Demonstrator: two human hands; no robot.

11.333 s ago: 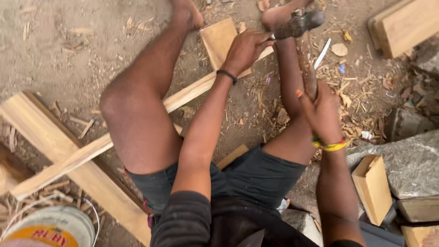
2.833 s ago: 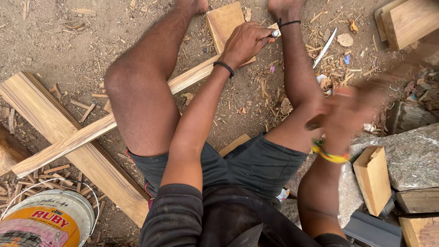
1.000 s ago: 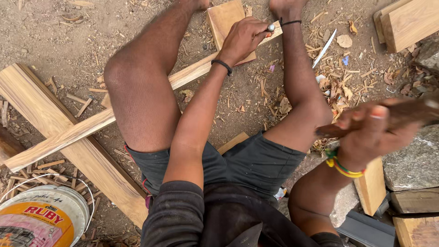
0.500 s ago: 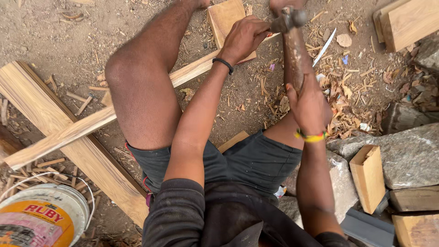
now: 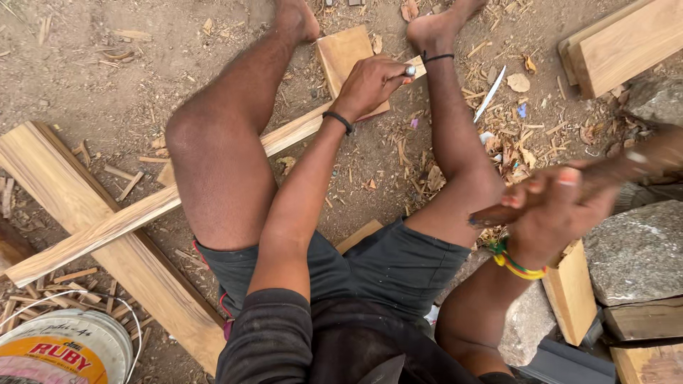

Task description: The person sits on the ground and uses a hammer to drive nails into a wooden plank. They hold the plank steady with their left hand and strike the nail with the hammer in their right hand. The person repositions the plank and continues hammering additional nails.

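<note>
Hands apart: left hand [image 5: 370, 84] is pinching a nail [image 5: 410, 70] on the wooden strip [image 5: 213, 178], right hand [image 5: 562, 213], having just swung back, is gripping the raised hammer handle [image 5: 605, 178].

**What I'm wearing**

I have on dark grey shorts [image 5: 398, 267] and a black top [image 5: 284, 341] with sleeves that end near my elbows. My legs and feet are bare. Around my left wrist sits a thin black band [image 5: 339, 121], and a second thin black band [image 5: 435, 57] circles my right ankle. On my right wrist I wear a bracelet of yellow, green and red strands [image 5: 514, 262]. My forearms are uncovered, and my left hand [image 5: 370, 82] and right hand [image 5: 558, 213] wear no gloves.
</note>
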